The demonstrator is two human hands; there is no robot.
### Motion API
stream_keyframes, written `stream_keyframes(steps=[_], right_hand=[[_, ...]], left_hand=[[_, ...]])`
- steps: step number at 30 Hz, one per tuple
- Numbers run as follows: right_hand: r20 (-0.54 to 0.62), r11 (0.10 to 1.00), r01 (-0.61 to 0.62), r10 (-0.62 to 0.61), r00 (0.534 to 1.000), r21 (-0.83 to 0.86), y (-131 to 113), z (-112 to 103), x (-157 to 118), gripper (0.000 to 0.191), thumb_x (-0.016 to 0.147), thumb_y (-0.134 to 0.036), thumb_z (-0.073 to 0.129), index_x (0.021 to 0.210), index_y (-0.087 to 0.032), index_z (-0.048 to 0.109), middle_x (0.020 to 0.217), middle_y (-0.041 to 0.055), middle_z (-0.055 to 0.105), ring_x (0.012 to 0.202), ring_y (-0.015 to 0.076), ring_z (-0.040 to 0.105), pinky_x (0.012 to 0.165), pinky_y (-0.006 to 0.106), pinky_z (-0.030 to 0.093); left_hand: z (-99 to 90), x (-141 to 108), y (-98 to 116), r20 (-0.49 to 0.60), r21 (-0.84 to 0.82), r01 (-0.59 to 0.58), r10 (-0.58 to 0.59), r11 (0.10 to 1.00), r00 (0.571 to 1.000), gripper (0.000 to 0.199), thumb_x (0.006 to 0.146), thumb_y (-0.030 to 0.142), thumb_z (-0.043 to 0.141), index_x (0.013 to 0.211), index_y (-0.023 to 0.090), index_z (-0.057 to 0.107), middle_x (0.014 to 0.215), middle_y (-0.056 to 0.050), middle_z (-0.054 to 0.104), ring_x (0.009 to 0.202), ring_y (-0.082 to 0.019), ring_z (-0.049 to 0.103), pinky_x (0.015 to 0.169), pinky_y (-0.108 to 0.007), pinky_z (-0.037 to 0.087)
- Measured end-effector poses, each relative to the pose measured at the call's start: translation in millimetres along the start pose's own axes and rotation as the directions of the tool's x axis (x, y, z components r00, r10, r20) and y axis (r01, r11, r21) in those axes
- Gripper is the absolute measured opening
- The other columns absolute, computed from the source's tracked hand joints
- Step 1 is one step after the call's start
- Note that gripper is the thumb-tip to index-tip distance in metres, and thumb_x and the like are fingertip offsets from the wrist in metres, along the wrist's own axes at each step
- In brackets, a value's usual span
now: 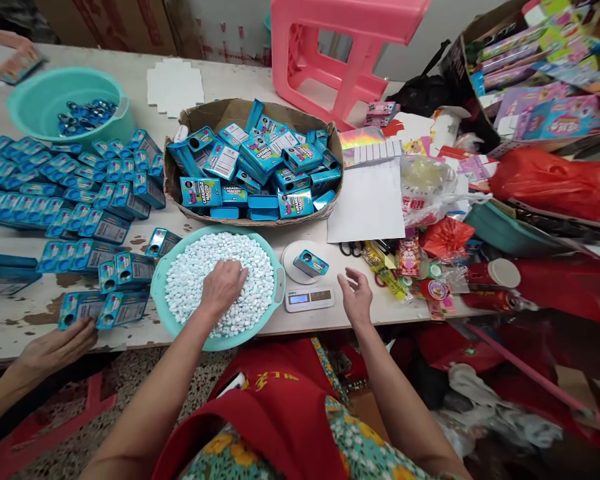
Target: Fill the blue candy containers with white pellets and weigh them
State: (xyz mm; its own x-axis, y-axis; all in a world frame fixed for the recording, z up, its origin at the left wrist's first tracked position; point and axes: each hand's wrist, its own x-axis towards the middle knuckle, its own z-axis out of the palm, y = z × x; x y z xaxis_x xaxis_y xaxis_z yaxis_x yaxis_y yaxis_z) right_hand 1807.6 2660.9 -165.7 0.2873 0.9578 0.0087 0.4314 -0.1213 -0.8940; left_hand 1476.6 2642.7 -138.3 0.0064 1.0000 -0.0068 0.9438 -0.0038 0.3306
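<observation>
My left hand [223, 288] is down among small white candies [195, 267], its fingers curled into them and partly hidden. The candies fill a turquoise basin [159, 308] at the table's front edge. Right of the basin, a blue candy tin [311, 263] lies on the round pan of a small digital scale [310, 299], its dark round opening showing. Just beyond the scale, my right hand [356, 293] hovers with fingers apart, holding nothing. A cardboard box [336, 157] heaped with blue tins stands behind the basin.
At left, a co-worker's hand [60, 343] touches one of several standing blue tins [83, 307]. Farther back are a turquoise bowl [23, 107] of shiny blue pieces and a pink stool [347, 100]. White paper [365, 207], scissors [350, 249] and wrapped goods crowd the right.
</observation>
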Motion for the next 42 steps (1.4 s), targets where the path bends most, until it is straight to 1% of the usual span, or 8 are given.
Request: stream_keyframes(steps=[5, 8, 11, 15, 20, 25, 31, 42], right_hand=[[0.024, 0.999, 0.004, -0.005, 1.000, 0.032, -3.4, 5.0, 0.2, 0.038, 0.081, -0.044, 0.059, 0.104, -0.014, 0.059, 0.105, 0.0114, 0.062, 0.098, 0.0212, 0.058, 0.084, 0.039, 0.050], [0.067, 0.998, 0.052, -0.056, 0.996, 0.047, -10.1, 21.6, 4.8, 0.048, 0.076, -0.044, 0.064, 0.113, -0.016, 0.056, 0.114, 0.0122, 0.060, 0.104, 0.0221, 0.056, 0.086, 0.039, 0.049], [0.151, 0.994, 0.109, -0.110, 0.982, 0.016, -19.1, 41.6, 12.1, 0.058, 0.067, -0.044, 0.072, 0.115, -0.016, 0.055, 0.116, 0.0117, 0.059, 0.106, 0.0239, 0.055, 0.087, 0.039, 0.048], [0.182, 0.993, 0.118, -0.120, 0.976, 0.019, -51.6, 52.6, 13.5, 0.044, 0.070, -0.047, 0.070, 0.101, -0.017, 0.060, 0.094, 0.0057, 0.064, 0.088, 0.0217, 0.060, 0.081, 0.038, 0.049], [0.283, 0.926, 0.359, -0.378, 0.881, 0.118, -125.1, 50.0, -8.2, 0.035, 0.074, -0.038, 0.072, 0.104, -0.024, 0.061, 0.099, 0.0047, 0.062, 0.092, 0.0219, 0.059, 0.081, 0.036, 0.049], [0.486, 0.868, 0.476, -0.480, 0.730, 0.143, -160.2, 74.7, -28.6, 0.032, 0.075, -0.032, 0.073, 0.105, -0.025, 0.062, 0.093, 0.0050, 0.063, 0.091, 0.0233, 0.059, 0.077, 0.036, 0.049], [0.491, 0.860, 0.500, -0.481, 0.726, 0.102, -164.9, 96.5, -29.2, 0.032, 0.074, -0.032, 0.073, 0.104, -0.025, 0.063, 0.093, 0.0049, 0.064, 0.090, 0.0243, 0.058, 0.076, 0.036, 0.048], [0.507, 0.886, 0.437, -0.450, 0.735, 0.153, -165.1, 104.5, -24.5, 0.033, 0.071, -0.031, 0.076, 0.102, -0.024, 0.064, 0.093, 0.0045, 0.064, 0.089, 0.0233, 0.059, 0.076, 0.035, 0.048]], left_hand=[[-13.7, 6.9, 2.0, -0.113, -0.500, 0.268, -0.369, 0.824, 0.922, 0.022, 0.083, 0.037, 0.051, 0.071, 0.019, 0.053, 0.066, -0.002, 0.052, 0.061, -0.014, 0.047, 0.057, -0.025, 0.033], [-29.4, 11.9, -2.9, 0.056, -0.921, 0.272, -0.594, 0.280, 0.803, 0.017, 0.077, 0.034, 0.056, 0.071, 0.019, 0.049, 0.060, 0.003, 0.046, 0.048, -0.009, 0.038, 0.047, -0.021, 0.030], [-39.0, 16.6, -12.0, 0.342, -0.928, 0.173, -0.564, -0.331, 0.751, 0.015, 0.075, 0.032, 0.056, 0.077, 0.018, 0.049, 0.063, 0.003, 0.049, 0.046, -0.006, 0.040, 0.041, -0.018, 0.029], [-48.1, 21.2, -8.4, 0.522, -0.778, 0.171, -0.472, -0.604, 0.711, 0.027, 0.082, 0.037, 0.056, 0.068, 0.018, 0.042, 0.054, 0.005, 0.042, 0.039, -0.004, 0.037, 0.034, -0.015, 0.025], [-82.1, 26.1, 39.8, 0.426, -0.800, 0.118, -0.417, -0.589, 0.803, 0.040, 0.083, 0.046, 0.057, 0.061, 0.018, 0.040, 0.047, 0.007, 0.034, 0.035, -0.004, 0.032, 0.031, -0.017, 0.021], [-99.4, 32.2, 77.3, 0.090, -0.953, -0.064, -0.481, -0.295, 0.872, 0.043, 0.079, 0.044, 0.063, 0.053, 0.017, 0.043, 0.049, 0.004, 0.040, 0.043, -0.006, 0.043, 0.040, -0.020, 0.035], [-90.7, 37.7, 70.4, -0.005, -0.988, -0.088, -0.552, -0.124, 0.834, 0.041, 0.080, 0.042, 0.062, 0.054, 0.017, 0.041, 0.051, 0.003, 0.041, 0.052, -0.010, 0.053, 0.054, -0.024, 0.044], [-91.3, 44.1, 57.0, 0.058, -0.967, -0.100, -0.583, -0.234, 0.810, 0.038, 0.076, 0.044, 0.067, 0.064, 0.017, 0.043, 0.053, 0.007, 0.033, 0.039, -0.002, 0.029, 0.036, -0.016, 0.023]])
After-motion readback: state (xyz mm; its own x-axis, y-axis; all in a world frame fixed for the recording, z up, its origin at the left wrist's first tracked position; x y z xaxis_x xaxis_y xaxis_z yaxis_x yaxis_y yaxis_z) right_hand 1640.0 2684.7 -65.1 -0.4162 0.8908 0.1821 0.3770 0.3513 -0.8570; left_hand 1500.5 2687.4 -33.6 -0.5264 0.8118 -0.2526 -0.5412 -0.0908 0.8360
